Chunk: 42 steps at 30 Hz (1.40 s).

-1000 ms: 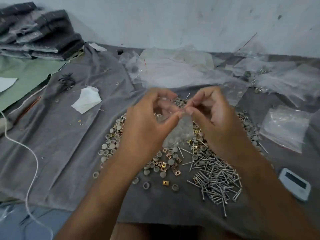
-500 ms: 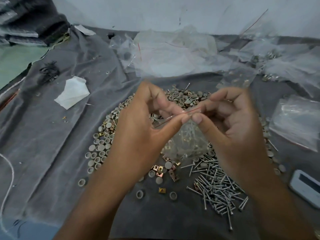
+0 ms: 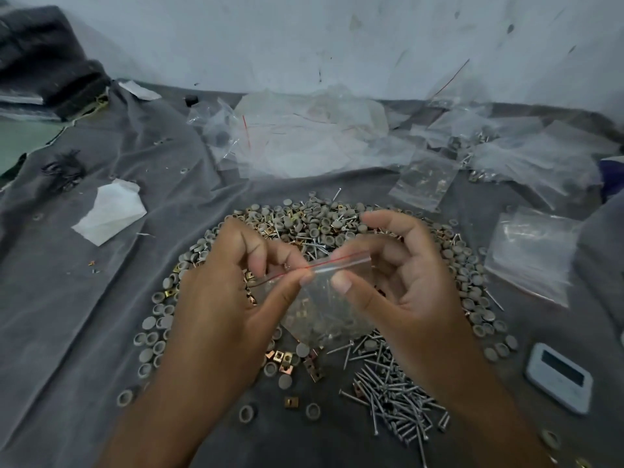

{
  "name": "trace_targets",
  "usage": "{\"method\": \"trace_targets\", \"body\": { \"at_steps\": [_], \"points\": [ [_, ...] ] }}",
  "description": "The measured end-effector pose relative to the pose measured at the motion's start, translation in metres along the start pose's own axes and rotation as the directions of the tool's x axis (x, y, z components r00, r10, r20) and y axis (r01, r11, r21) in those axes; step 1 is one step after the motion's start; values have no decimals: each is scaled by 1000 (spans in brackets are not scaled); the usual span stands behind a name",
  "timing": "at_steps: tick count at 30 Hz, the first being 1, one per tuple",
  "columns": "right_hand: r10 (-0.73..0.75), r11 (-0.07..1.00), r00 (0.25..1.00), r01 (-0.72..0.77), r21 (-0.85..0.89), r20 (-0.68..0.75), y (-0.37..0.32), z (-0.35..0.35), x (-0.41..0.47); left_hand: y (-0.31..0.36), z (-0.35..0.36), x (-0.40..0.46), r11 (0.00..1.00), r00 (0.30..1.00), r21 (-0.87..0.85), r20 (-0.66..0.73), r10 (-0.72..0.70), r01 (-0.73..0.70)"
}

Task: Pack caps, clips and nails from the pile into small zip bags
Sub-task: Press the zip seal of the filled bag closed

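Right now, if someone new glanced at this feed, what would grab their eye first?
Dead centre, the left hand and right hand pinch the red-lined top of a small zip bag holding nails and clips. Under them spreads a pile of grey caps and brass clips on the grey cloth, with loose nails to the lower right.
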State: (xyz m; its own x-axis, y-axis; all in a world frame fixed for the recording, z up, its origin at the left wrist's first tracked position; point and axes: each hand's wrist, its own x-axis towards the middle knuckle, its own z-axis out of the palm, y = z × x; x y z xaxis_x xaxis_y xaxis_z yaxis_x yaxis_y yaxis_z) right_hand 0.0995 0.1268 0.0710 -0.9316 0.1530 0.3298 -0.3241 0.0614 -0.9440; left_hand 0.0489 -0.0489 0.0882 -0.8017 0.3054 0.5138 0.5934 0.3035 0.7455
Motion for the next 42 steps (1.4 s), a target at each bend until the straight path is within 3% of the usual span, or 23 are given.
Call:
{"method": "trace_targets", "body": {
  "at_steps": [10,16,18,24,34,39,42],
  "points": [
    [23,998,998,-19,61,-59,0,5,-5,-10,-4,-15,932,986,-334,-37,-165,143],
    [55,996,998,-58,66,42,-3,9,-7,-5,-5,-13,928,984,-345,-58,-169,139],
    [50,998,999,-50,48,6,-4,10,-7,-1,-4,-13,921,985,-363,-47,-168,140],
    [38,993,996,-29,113,-82,-5,12,-8,0,-3,-16,802,961,-562,-43,-275,204],
    [115,987,988,-102,121,-105,-5,14,-10,-8,5,-19,810,953,-549,-77,-292,204],
    [107,989,989,-95,114,-100,-9,18,-15,-5,9,-24,754,964,-623,2,-267,210],
    [138,982,983,-119,143,-125,-10,21,-18,-6,10,-29,745,959,-634,-18,-283,208]
  ]
}}
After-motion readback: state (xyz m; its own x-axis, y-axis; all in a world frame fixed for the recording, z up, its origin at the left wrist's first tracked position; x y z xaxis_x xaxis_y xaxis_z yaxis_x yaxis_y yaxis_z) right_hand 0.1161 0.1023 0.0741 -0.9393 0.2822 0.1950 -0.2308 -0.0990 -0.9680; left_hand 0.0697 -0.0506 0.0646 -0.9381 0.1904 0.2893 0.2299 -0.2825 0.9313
